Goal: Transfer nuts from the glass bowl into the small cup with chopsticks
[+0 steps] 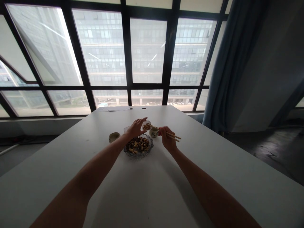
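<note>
My left hand (136,127) has its fingers around a small pale cup (143,125), which is tilted so that its mouth faces me. Peanuts (146,127) show inside that cup. A pair of wooden chopsticks (175,137) is gripped in my right hand (167,135), with the tips at the mouth of the cup. Just below my left hand stands a clear glass bowl (137,155) holding peanuts and darker pieces. Behind the chopsticks is a ceramic cup with dark characters (153,133), partly hidden by my hands.
A second ceramic cup (114,137) stands left of the bowl, beside my left forearm. Part of a translucent object (125,129) shows behind my left wrist. Papers (114,108) lie at the far edge of the white table (133,190). A blue curtain (220,76) hangs at right.
</note>
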`<state>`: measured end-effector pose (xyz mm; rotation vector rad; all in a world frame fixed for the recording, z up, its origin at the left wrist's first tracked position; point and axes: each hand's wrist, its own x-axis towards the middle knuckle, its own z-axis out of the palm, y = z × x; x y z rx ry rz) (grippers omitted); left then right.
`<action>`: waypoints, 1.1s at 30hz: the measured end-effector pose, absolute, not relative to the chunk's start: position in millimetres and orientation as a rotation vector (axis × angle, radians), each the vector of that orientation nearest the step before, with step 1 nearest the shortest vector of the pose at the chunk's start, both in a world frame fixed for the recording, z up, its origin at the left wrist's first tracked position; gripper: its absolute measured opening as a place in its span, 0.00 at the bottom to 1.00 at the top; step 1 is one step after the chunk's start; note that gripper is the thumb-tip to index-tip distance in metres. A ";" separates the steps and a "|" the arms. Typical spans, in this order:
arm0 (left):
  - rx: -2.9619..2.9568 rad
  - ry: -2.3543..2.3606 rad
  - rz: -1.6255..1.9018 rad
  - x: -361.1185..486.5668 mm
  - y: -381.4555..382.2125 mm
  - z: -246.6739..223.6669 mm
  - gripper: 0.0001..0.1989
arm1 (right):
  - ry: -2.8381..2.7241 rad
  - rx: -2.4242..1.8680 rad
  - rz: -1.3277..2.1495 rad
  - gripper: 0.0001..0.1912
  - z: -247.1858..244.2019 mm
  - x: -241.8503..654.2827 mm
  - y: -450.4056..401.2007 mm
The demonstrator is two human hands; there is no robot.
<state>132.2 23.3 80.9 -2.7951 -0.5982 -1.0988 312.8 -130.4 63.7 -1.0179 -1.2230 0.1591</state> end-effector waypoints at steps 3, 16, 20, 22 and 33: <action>-2.798 -0.624 -1.109 133.4 22.9 80.0 0.42 | -1.301 -1.036 0.182 0.26 57.0 314.7 -123.3; -2.730 -1.576 -0.568 138.3 35.8 88.3 0.35 | -1.262 -1.087 0.440 0.34 73.0 303.3 -146.9; -2.745 -1.556 -0.536 133.0 35.5 85.7 0.33 | -1.477 -1.091 0.374 0.30 68.6 297.9 -148.5; -2.746 -1.515 -0.545 126.0 34.4 85.0 0.33 | -1.609 -1.096 0.322 0.28 68.0 297.9 -150.6; -2.659 -1.158 -0.815 20.8 1.8 75.7 0.20 | -1.458 -1.064 0.477 0.33 93.6 297.9 -149.8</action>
